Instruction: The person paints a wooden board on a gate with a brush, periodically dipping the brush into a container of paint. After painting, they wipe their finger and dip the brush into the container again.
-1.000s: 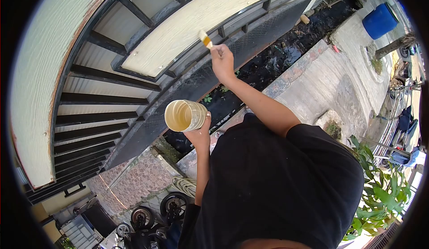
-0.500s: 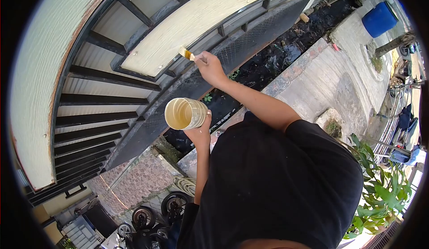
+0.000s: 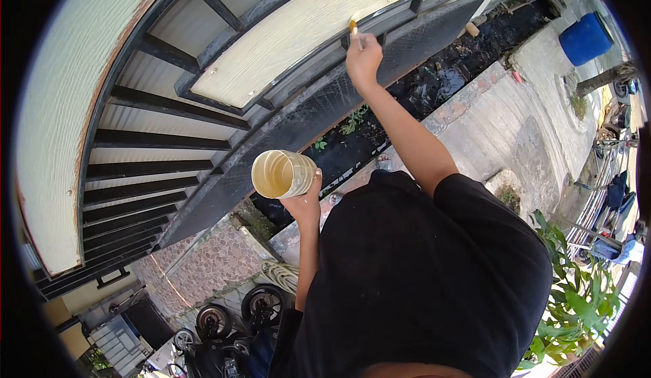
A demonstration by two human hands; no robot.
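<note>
My left hand (image 3: 305, 203) is wrapped round the side of a cream-coloured cup (image 3: 303, 174), which is tilted so its open mouth and pale inside show. Up and to the right, my right hand (image 3: 365, 55) pinches the handle of a small paintbrush (image 3: 353, 26). The brush's bristles meet the lower edge of a cream wood-grained board (image 3: 291, 37) set in a black metal frame. Whether the bristles touch the board or its frame is too small to tell.
Black metal bars (image 3: 159, 139) run along the left, beside another cream board (image 3: 68, 106). A dark drainage ditch (image 3: 434, 79) passes below. A blue barrel (image 3: 584, 39) stands at upper right, leafy plants (image 3: 576, 303) at lower right, and motorcycle wheels (image 3: 264, 305) at the bottom.
My right hand has moved up and to the right along the board with the brush. My left hand and the cup are almost unmoved, and the view has shifted slightly.
</note>
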